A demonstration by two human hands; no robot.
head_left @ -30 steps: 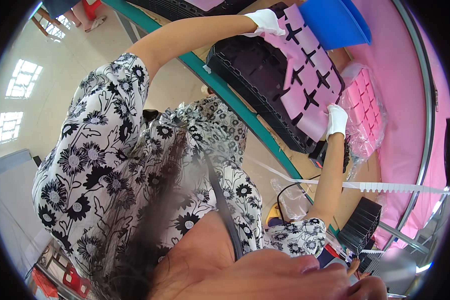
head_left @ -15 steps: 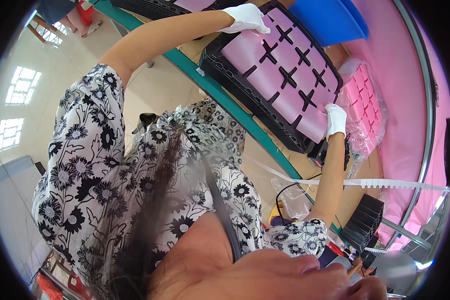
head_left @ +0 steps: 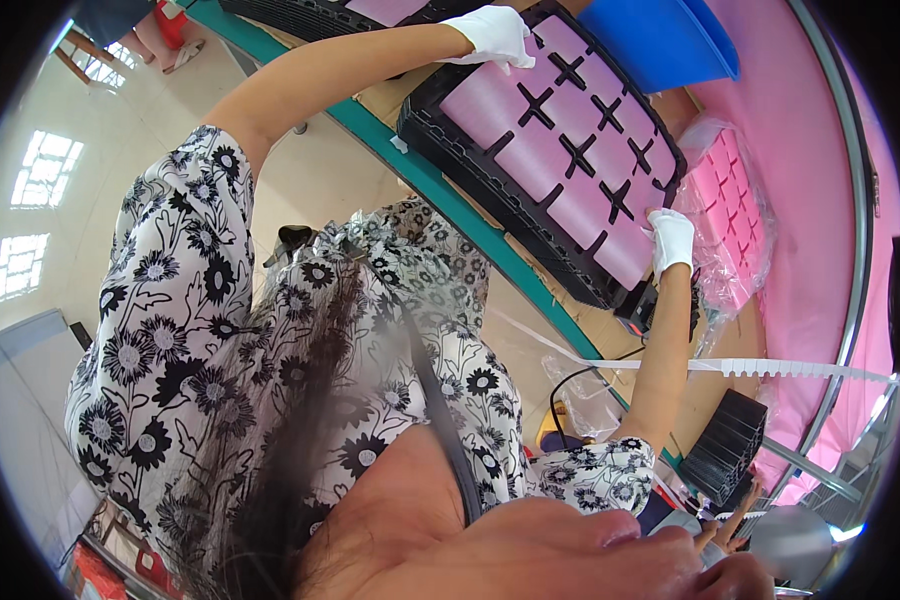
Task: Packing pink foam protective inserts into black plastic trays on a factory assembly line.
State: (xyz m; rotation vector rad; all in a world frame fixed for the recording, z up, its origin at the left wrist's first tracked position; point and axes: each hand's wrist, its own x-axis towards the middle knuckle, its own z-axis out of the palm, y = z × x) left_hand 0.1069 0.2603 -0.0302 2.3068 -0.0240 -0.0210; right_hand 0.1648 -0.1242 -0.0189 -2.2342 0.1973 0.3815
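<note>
A black plastic tray [head_left: 500, 208] lies aslant on the bench in front of me. A pink sheet [head_left: 532, 150] fills its top, with black cross-shaped parts showing through slots in it. My left hand [head_left: 492, 38], in a white glove, is at the far left end of the sheet, its fingers bent and closed at the edge. At the near right end my right hand [head_left: 672, 242], gloved too, has its fingertips closed at the sheet's edge. The undersides of both hands' fingers are partly hidden.
A blue bin [head_left: 660, 45] stands behind the tray. Beyond my right hand lies a plastic-wrapped pink slotted stack [head_left: 732, 215]. Black stacked parts [head_left: 727, 445] sit at the lower right, and a white toothed strip [head_left: 770, 369] crosses there. Another black tray [head_left: 315, 20] is at the upper left.
My left hand has shifted slightly left and its fingers look more bent. The right hand has barely moved. A person's hand at the lower right has risen a little.
</note>
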